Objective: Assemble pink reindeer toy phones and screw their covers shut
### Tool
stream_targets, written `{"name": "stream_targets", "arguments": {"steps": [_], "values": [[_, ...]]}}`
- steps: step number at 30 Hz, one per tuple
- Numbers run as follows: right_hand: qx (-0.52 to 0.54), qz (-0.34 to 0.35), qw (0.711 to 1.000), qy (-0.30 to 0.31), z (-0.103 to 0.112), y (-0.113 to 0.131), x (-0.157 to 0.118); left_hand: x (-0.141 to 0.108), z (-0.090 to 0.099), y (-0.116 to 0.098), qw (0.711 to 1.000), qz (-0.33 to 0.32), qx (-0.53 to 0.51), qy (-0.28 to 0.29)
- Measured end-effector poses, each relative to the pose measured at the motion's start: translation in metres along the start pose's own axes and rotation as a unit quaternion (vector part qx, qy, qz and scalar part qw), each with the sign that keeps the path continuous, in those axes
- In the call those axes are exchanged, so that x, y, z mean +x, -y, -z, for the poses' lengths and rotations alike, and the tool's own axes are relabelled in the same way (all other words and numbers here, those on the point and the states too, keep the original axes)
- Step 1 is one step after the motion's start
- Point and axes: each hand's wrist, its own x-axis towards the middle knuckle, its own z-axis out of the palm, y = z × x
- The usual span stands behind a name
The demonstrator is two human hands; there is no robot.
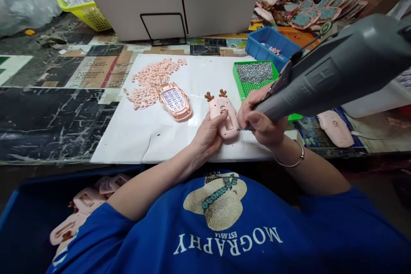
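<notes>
A pink toy phone body with brown antlers [228, 125] lies back side up over the white board, gripped by my left hand [207, 135], whose thumb rests across its battery recess. My right hand [263, 124] is wrapped round the narrow front end of a grey electric screwdriver [330, 68]. The tool's tip meets the toy's lower right edge; the exact contact is partly hidden by the fingers. To the left, an open pink shell with a keypad inside [175, 100] lies beside a heap of small pink parts [154, 78].
Right of the board's middle stand a green basket of screws [255, 72] and a blue bin [269, 45]. Another pink body [335, 128] lies far right. Behind are a large carton [167, 4] and a yellow basket [96, 17]. Pink bodies [88, 201] fill a dark blue crate lower left.
</notes>
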Motion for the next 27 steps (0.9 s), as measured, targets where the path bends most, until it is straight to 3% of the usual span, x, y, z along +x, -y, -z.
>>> {"name": "stream_targets", "arguments": {"steps": [3,5,9,12,15,18,27], "values": [[0.118,0.013,0.993,-0.014,0.002,0.010,0.011,-0.001,0.001,0.000,1.000,0.013,0.011,0.012],[0.138,0.018,0.990,-0.027,0.010,0.019,0.023,-0.003,0.002,-0.001,0.999,0.020,0.023,0.014],[0.023,0.075,0.985,-0.155,0.042,0.020,0.044,-0.005,0.003,-0.003,0.999,0.022,0.040,0.012],[-0.072,0.038,0.974,-0.212,0.068,0.003,0.050,-0.005,0.002,-0.004,0.999,0.020,0.045,0.013],[-0.090,0.016,0.971,-0.223,0.081,-0.016,0.050,-0.005,0.002,-0.004,0.998,0.022,0.046,0.020],[-0.099,0.041,0.971,-0.215,0.082,-0.027,0.049,-0.005,0.002,-0.004,0.998,0.025,0.046,0.022],[-0.126,0.006,0.966,-0.228,0.079,-0.032,0.048,-0.005,0.002,-0.004,0.999,0.020,0.046,0.020]]}}
